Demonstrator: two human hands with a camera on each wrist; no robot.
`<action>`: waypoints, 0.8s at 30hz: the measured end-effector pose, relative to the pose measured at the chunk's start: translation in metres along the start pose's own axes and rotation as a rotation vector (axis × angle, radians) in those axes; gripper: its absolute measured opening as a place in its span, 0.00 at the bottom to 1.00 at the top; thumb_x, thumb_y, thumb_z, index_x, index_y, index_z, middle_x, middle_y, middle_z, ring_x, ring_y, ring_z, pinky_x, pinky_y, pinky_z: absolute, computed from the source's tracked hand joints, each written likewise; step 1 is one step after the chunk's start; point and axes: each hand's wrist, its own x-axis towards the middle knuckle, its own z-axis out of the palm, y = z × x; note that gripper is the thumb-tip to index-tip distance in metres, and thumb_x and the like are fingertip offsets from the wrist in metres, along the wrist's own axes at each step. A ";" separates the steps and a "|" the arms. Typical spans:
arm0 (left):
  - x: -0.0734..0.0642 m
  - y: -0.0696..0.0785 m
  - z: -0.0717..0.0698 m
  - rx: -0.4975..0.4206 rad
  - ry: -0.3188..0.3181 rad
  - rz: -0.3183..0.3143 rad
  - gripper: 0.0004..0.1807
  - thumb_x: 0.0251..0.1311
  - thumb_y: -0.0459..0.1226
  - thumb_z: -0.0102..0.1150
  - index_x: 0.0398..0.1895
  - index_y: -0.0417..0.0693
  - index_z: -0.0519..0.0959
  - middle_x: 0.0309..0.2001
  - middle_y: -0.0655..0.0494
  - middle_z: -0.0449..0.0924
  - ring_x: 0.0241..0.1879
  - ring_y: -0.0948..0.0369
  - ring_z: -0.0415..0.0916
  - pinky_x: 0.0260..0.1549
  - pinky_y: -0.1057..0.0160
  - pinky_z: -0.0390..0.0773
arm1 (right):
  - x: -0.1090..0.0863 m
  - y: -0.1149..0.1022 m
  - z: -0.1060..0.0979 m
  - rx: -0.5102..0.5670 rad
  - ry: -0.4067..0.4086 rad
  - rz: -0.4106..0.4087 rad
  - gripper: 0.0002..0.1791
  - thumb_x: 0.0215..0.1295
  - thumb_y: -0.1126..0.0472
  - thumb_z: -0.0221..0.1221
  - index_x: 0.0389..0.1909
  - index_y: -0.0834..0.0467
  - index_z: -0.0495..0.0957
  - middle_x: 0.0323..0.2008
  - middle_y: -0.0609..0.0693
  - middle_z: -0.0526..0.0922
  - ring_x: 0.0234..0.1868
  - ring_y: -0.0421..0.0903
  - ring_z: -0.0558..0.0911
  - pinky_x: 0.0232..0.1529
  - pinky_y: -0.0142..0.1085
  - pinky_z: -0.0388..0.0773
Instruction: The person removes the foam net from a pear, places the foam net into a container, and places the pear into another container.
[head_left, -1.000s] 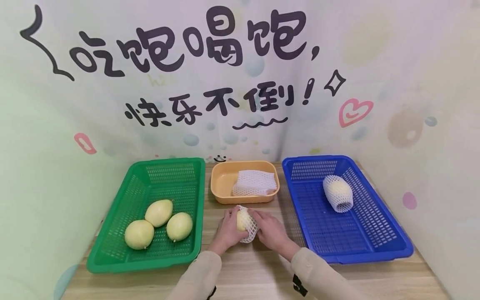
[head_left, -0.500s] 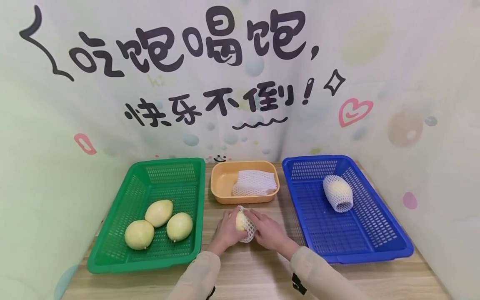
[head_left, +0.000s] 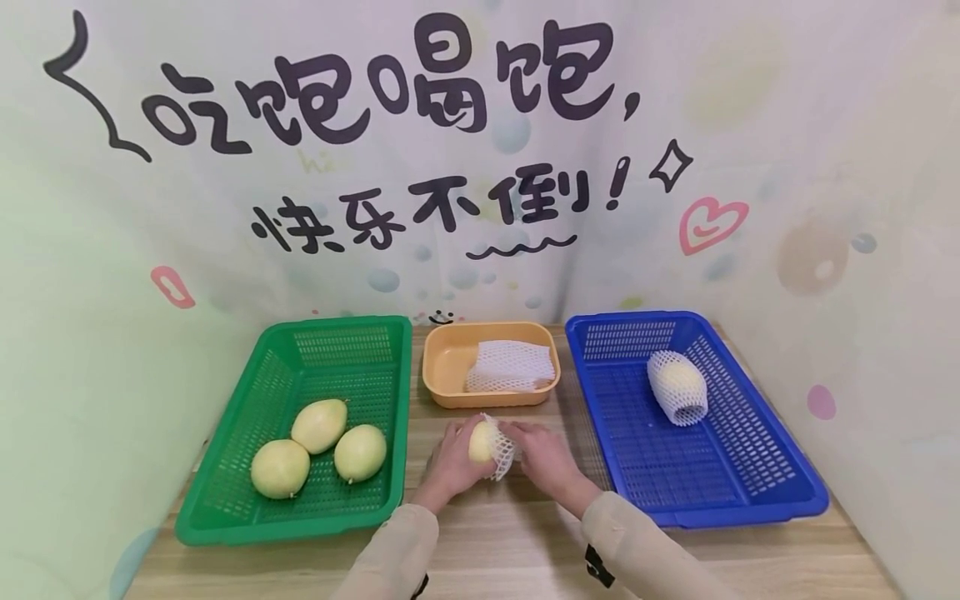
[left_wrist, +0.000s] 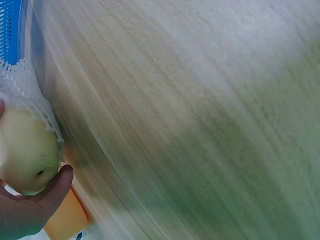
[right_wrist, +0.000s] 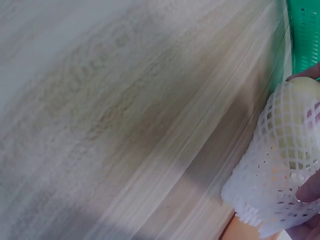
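Observation:
My left hand (head_left: 452, 460) grips a pale yellow fruit (head_left: 480, 442), rounded like a small melon, low over the table's middle. A white foam fruit net (head_left: 504, 455) covers the fruit's right part. My right hand (head_left: 546, 458) pinches the net's right side. In the left wrist view, the bare end of the fruit (left_wrist: 27, 152) shows a small dark stem spot beside my thumb or finger. The right wrist view shows the net (right_wrist: 270, 182) stretched past the fruit, its free end loose and open.
Left, a green basket (head_left: 288, 533) holds three bare fruits (head_left: 318, 426). Behind my hands, an orange tray (head_left: 442, 367) holds more foam nets (head_left: 512, 365). Right, a blue basket (head_left: 630, 467) holds one netted fruit (head_left: 677, 386). A printed cloth backdrop (head_left: 480, 283) closes off the back.
The net has shifted on the fruit, and more of the fruit's left side shows. My right hand has moved slightly right, away from the fruit. Baskets and tray stand as before.

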 end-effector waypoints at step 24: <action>-0.002 0.002 -0.002 0.004 -0.027 -0.028 0.37 0.39 0.45 0.67 0.57 0.51 0.65 0.45 0.45 0.65 0.38 0.50 0.68 0.30 0.53 0.70 | -0.001 -0.001 -0.005 0.047 -0.061 -0.076 0.30 0.39 0.71 0.58 0.52 0.59 0.72 0.44 0.54 0.77 0.42 0.51 0.76 0.42 0.43 0.71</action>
